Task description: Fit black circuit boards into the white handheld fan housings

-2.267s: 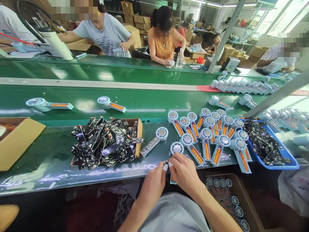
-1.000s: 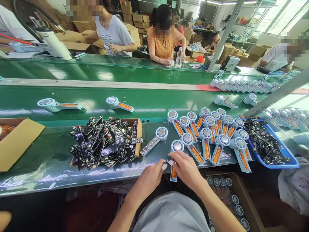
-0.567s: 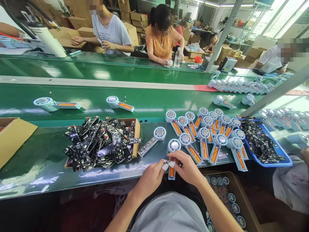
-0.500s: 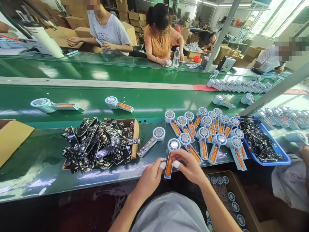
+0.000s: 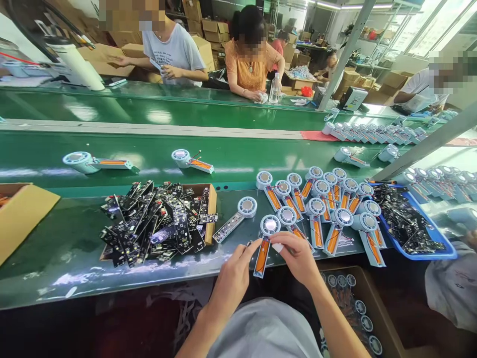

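A light blue fan unit [image 5: 262,258] with an orange strip in its open handle lies at the bench's front edge, round head away from me. My left hand [image 5: 235,268] is at the left of its handle, fingers pinched together. My right hand [image 5: 296,253] is closed at the right, fingertips near the joint of head and handle. Anything small between the fingertips is too fine to make out. Left of them lies a fan unit [image 5: 247,207] with a circuit board along its handle. Several orange-strip fan units [image 5: 316,206] crowd the right side.
Circuit boards [image 5: 164,233] are heaped over a cardboard tray; others fill a blue tray [image 5: 449,251]. A box of fan units [image 5: 380,298] stands below the bench. Fan units [image 5: 181,158] sit on the green belt [image 5: 238,149]. Co-workers sit opposite; another person is at right.
Both hands stay at the same fan unit; my left fingertips have moved slightly up and nearer its joint. The view has shifted slightly. Fan units on the belt have moved a little to the right.
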Motion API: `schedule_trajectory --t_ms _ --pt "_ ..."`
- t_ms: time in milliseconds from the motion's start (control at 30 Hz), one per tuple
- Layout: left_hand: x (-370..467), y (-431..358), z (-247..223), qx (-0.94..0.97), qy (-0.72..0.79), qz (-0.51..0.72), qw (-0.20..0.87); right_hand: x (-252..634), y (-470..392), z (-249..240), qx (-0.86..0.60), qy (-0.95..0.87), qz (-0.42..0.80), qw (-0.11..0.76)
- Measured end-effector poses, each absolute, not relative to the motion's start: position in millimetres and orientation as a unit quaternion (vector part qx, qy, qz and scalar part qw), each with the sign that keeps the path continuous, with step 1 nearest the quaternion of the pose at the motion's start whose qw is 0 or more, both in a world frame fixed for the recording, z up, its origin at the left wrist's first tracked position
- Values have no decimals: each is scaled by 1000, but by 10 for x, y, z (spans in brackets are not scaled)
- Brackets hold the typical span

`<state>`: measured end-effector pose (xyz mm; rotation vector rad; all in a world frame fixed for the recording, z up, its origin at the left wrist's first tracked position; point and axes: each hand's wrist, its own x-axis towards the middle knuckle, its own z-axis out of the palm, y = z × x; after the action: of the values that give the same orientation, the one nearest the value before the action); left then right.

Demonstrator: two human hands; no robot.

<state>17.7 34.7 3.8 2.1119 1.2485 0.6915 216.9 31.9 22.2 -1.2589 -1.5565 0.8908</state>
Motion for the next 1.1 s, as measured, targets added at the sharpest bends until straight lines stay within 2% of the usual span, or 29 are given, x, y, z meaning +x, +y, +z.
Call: schedule_trajectory --t_ms 100,167,300,467,633,900,1100 --pt "187 304 74 818 452 231 269 2052 434 188 -529 -506 474 489" --pt "187 277 80 809 447 257 284 1978 480 199 -535 -480 501 482" --pt "185 255 68 698 513 354 353 1910 463 287 -543 -611 420 393" --pt "183 270 98 629 546 311 457 1949 370 329 -509 -720 333 336" --pt "198 310 155 637 542 316 449 1961 340 252 -504 -751 276 325" --pt "245 339 92 694 510 347 372 1938 307 255 -494 -797 210 277" --pt "258 308 116 645 526 322 452 1948 328 282 -459 -844 118 253"
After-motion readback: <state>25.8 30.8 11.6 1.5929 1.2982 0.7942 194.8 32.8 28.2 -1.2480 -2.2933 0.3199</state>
